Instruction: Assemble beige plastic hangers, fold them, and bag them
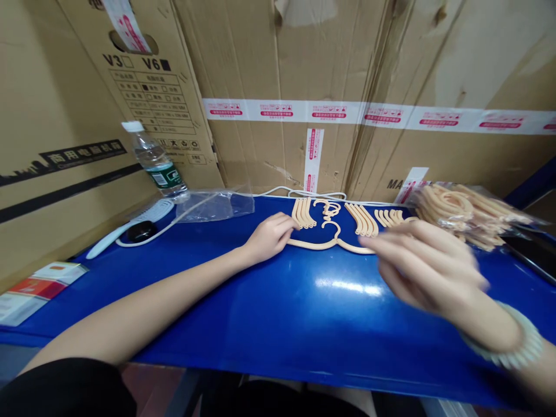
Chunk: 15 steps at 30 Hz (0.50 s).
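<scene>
A beige plastic hanger (325,242) lies flat on the blue table (278,313) near its far edge. My left hand (270,236) rests on the hanger's left end, fingers curled and pinching it. My right hand (428,263) hovers over the hanger's right end, blurred by motion, its fingers stretched out and apart with nothing in them. Behind the hanger lie small stacks of curved beige hanger parts (304,213), another stack of hanger parts (364,219) and a third stack (391,217).
A clear bag of beige hangers (469,214) lies at the right. A water bottle (154,159), an empty clear plastic bag (217,204), a white cable with a black object (141,230) and small boxes (37,286) sit at the left. Cardboard boxes (304,87) wall the back.
</scene>
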Tool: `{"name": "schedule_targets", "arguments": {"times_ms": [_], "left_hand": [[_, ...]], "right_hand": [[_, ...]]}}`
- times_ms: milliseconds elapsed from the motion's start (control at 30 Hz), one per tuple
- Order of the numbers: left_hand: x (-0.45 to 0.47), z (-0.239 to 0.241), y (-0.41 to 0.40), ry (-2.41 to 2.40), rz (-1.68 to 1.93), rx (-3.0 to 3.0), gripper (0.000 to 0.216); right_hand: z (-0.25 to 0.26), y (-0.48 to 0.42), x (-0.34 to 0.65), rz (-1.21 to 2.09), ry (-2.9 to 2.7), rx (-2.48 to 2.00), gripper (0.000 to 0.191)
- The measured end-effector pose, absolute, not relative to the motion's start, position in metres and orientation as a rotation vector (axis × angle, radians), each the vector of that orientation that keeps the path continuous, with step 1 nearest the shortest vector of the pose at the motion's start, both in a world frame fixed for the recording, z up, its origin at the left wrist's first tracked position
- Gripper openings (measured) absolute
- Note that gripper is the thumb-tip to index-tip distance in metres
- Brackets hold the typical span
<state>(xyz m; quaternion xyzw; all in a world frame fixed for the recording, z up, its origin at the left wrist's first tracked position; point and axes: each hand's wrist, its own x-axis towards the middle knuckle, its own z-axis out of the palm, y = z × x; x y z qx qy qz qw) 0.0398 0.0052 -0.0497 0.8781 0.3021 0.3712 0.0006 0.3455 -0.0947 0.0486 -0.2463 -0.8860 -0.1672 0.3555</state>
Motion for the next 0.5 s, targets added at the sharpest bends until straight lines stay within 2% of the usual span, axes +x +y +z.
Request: {"name": "schedule_targets", "arguments": {"times_ms": [100,200,333,500], "left_hand": [[0.035,-0.054,0.020,0.969,1.142,2.754,0.037],[0.031,-0.060,0.031,0.992,1.110,2.746,0.045],[0.030,-0.066,0.037,0.977,1.049,2.756,0.051],[0.030,-0.066,0.036,0.983,0.985,2.761,0.046]], "right_hand": [[0.044,-0.039,0.337,-0.462,-2.447,-0.824,0.026],[0.031,0.013,0.334,-0.250,-2.559,-1.149,0.022],[0.016,0.051,0.328,-0.180,-2.590,-1.192,0.022],[0.008,0.078,0.316,-0.088,-2.668,-1.142,0.023]]}}
